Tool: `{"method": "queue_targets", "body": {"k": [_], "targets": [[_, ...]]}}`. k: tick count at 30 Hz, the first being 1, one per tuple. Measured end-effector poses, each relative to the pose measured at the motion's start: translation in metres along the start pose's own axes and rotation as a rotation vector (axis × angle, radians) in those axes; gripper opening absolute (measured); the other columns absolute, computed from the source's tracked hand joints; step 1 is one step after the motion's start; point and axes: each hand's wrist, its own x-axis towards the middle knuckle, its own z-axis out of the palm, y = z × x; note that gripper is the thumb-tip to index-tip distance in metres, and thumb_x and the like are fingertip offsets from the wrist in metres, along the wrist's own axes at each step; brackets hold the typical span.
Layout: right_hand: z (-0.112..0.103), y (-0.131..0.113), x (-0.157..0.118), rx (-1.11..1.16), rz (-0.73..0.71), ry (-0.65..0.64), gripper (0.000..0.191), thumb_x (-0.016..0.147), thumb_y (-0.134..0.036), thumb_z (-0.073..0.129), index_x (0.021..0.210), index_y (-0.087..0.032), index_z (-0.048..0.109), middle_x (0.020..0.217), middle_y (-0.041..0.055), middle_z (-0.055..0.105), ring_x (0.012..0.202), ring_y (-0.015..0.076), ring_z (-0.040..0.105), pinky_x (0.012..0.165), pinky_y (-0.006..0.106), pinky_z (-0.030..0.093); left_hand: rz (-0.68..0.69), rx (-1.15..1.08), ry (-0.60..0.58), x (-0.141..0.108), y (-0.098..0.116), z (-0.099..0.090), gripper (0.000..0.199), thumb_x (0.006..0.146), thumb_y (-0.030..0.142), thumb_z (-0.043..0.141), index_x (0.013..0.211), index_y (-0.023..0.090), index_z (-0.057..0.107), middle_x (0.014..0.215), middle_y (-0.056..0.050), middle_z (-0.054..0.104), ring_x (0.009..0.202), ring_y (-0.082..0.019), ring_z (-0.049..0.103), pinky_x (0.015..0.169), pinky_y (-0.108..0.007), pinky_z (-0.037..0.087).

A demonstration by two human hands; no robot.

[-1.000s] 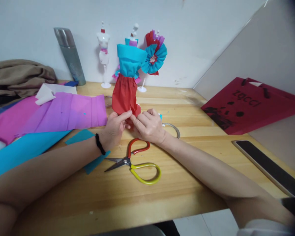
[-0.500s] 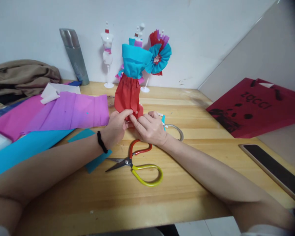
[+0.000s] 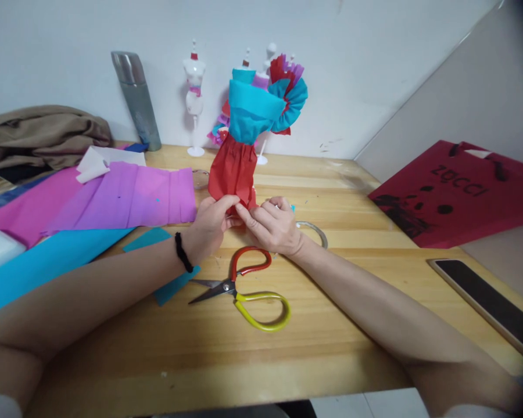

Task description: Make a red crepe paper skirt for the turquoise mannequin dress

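Note:
A small dress form wears a paper dress with a blue top (image 3: 251,110) and a red gathered skirt (image 3: 232,168). My left hand (image 3: 209,227) pinches the lower hem of the red skirt from the left. From the right, my right hand (image 3: 270,223) closes its fingers on the same hem, its fingertips beside those of my left hand. The stand below the skirt is hidden by my hands. Scissors (image 3: 227,287) with one red and one yellow handle lie spread on the table just in front of my hands.
Purple paper (image 3: 135,194), blue paper (image 3: 61,261) and a brown cloth (image 3: 47,130) lie left. A grey bottle (image 3: 138,104), a bare dress form (image 3: 194,87) and a blue paper flower (image 3: 294,107) stand behind. A red bag (image 3: 453,194) and phone (image 3: 483,302) are right.
The dress has tilted, its blue top shifting to the right and covering more of the blue flower. Both hands keep their hold on the hem. The whole view has shifted slightly.

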Motion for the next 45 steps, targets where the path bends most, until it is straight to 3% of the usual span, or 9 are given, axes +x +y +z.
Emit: {"method": "queue_targets", "body": {"k": [7,12,21,30,45], "targets": [[0.001,0.002,-0.001,-0.01,0.006,-0.008,0.038,0.098,-0.012,0.057,0.136,-0.01,0.059,0.074,0.0015,0.063,0.07,0.0177,0.046,0.069,0.036,0.029,-0.013,-0.001,0.044,0.0,0.004,0.002,0.013,0.069,0.014,0.064,0.061,0.016,0.055,0.06,0.002,0.055,0.06,-0.009,0.052,0.056,-0.022,0.045],[-0.001,-0.002,0.002,0.017,0.021,0.012,0.042,0.098,-0.011,0.054,0.14,-0.017,0.057,0.077,0.0004,0.065,0.071,0.0167,0.049,0.069,0.036,0.028,-0.002,0.011,0.021,0.003,0.004,-0.003,0.016,0.072,0.015,0.064,0.059,0.016,0.055,0.058,0.003,0.053,0.059,-0.008,0.05,0.058,-0.021,0.044],[0.008,-0.002,0.005,0.046,0.218,0.009,0.02,0.096,-0.015,0.052,0.108,-0.016,0.069,0.072,0.0024,0.062,0.067,0.0171,0.051,0.067,0.036,0.028,-0.034,-0.006,0.03,0.001,0.005,-0.001,0.011,0.07,0.016,0.068,0.063,0.015,0.06,0.06,0.001,0.058,0.057,-0.009,0.054,0.055,-0.023,0.045],[0.01,0.001,0.012,0.022,0.237,0.002,0.022,0.098,-0.014,0.052,0.081,-0.019,0.065,0.069,0.0011,0.059,0.069,0.016,0.049,0.072,0.035,0.03,-0.038,-0.042,-0.018,0.001,0.003,-0.001,0.009,0.068,0.014,0.07,0.064,0.016,0.062,0.062,0.0,0.063,0.06,-0.01,0.057,0.054,-0.022,0.045],[0.007,0.006,0.012,-0.034,0.15,-0.06,0.024,0.093,-0.015,0.052,0.071,-0.02,0.06,0.07,0.0023,0.056,0.071,0.0173,0.045,0.073,0.036,0.028,-0.025,-0.086,-0.035,0.001,0.002,-0.003,0.011,0.066,0.016,0.074,0.064,0.016,0.064,0.064,-0.001,0.067,0.06,-0.011,0.059,0.055,-0.024,0.045]]}}
